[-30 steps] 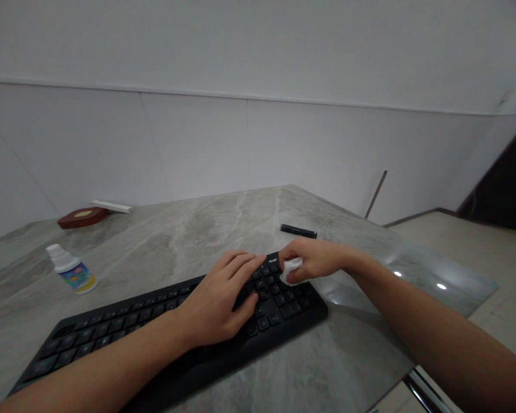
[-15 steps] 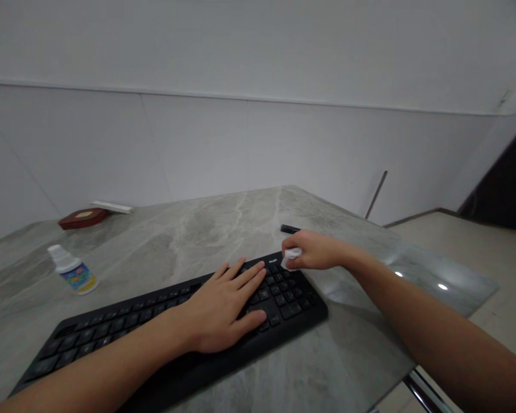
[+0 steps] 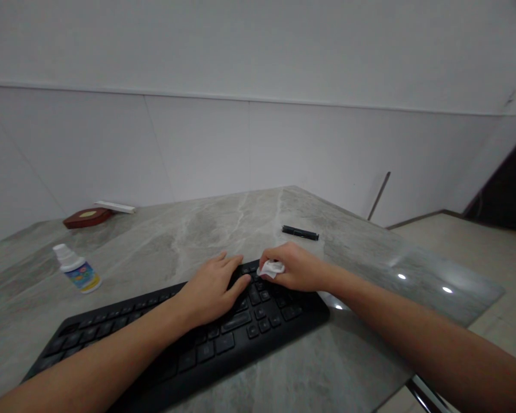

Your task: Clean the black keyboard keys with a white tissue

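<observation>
A black keyboard [image 3: 241,347] lies at a slant on the grey marbled table. My left hand [image 3: 212,289] rests on its upper middle, fingers stretched toward the back edge and thumb apart, holding nothing. Pinched in my right hand [image 3: 298,267] is a crumpled white tissue [image 3: 272,268], pressed against the keys at the back right of the keyboard. The right forearm crosses in from the lower right, and the left forearm covers many of the left keys.
A white spray bottle [image 3: 77,269] with a colourful label stands at the left. Behind it are a dark red wooden box [image 3: 87,218] and a white strip [image 3: 115,207]. A black pen-like object [image 3: 300,233] lies beyond my right hand. The grey table [image 3: 215,223] ends near a wall.
My right hand has moved left and slightly nearer with the tissue, uncovering the black pen-like object. My left hand has shifted left along the keyboard, away from the number keys.
</observation>
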Demonstrator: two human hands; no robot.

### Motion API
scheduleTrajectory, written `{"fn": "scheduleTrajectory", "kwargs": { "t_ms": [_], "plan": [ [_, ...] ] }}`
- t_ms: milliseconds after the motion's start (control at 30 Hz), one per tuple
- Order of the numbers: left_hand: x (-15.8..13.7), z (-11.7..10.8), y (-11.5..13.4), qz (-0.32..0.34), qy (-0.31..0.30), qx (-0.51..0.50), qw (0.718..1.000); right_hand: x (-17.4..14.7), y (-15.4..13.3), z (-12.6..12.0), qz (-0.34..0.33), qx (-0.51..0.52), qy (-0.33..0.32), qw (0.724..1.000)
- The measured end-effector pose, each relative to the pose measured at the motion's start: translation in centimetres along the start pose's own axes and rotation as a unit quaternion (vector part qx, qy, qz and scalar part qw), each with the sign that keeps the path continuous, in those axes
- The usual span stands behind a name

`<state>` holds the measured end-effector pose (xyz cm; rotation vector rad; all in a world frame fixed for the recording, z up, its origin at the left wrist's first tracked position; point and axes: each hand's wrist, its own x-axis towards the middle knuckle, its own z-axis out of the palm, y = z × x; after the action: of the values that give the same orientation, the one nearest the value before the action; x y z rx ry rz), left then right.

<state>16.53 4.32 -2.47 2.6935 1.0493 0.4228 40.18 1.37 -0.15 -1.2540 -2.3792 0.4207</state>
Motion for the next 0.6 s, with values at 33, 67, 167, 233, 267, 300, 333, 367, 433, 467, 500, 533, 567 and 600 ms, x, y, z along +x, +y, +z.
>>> {"fn": "scheduleTrajectory", "kwargs": {
  "t_ms": [33, 67, 167, 233, 267, 300, 333, 367, 433, 467, 500, 533, 567, 600],
  "plan": [
    [-0.1, -0.2, 0.1, 0.031, 0.021, -0.024, 0.999, 0.0, -0.4, 0.5, -0.005, 0.03, 0.023, 0.999],
    [-0.2, -0.4, 0.3, 0.067, 0.037, -0.052, 0.996, 0.0, -0.8, 1.0, -0.015, 0.062, 0.046, 0.997],
    [-0.5, -0.9, 1.3, 0.095, 0.066, -0.147, 0.982, 0.2, -1.9, 2.5, -0.036, 0.114, 0.088, 0.989],
    [-0.7, -1.6, 1.9, 0.049, 0.093, -0.185, 0.977, 0.6, -2.8, 3.2, -0.05, 0.111, 0.1, 0.987],
    [-0.9, -2.1, 2.1, 0.02, 0.104, -0.193, 0.975, 0.8, -3.3, 3.5, -0.067, 0.121, 0.101, 0.985],
    [-1.1, -2.8, 2.1, -0.002, 0.115, -0.201, 0.973, 1.1, -3.8, 3.6, -0.086, 0.124, 0.103, 0.983],
    [-1.4, -3.7, 1.9, -0.023, 0.129, -0.208, 0.969, 1.4, -4.3, 3.7, -0.109, 0.12, 0.109, 0.981],
    [-2.0, -4.6, 1.6, -0.043, 0.144, -0.21, 0.966, 1.7, -4.7, 3.7, -0.124, 0.113, 0.113, 0.979],
    [-3.9, -6.7, 0.4, -0.082, 0.186, -0.192, 0.96, 2.4, -5.2, 3.8, -0.125, 0.093, 0.1, 0.983],
    [-5.2, -7.6, -0.4, -0.101, 0.209, -0.173, 0.957, 2.7, -5.2, 3.9, -0.124, 0.071, 0.091, 0.985],
    [-6.7, -8.4, -1.4, -0.116, 0.231, -0.153, 0.954, 3.0, -5.0, 4.1, -0.135, 0.039, 0.081, 0.987],
    [-8.5, -9.1, -2.5, -0.139, 0.243, -0.135, 0.95, 3.3, -4.8, 4.3, -0.14, 0.006, 0.075, 0.987],
    [-10.3, -9.6, -3.7, -0.162, 0.252, -0.12, 0.947, 3.5, -4.5, 4.6, -0.137, -0.014, 0.075, 0.988],
    [-12.1, -10.0, -5.0, -0.185, 0.258, -0.103, 0.943, 3.7, -4.2, 4.9, -0.126, -0.025, 0.072, 0.989]
  ]
}}
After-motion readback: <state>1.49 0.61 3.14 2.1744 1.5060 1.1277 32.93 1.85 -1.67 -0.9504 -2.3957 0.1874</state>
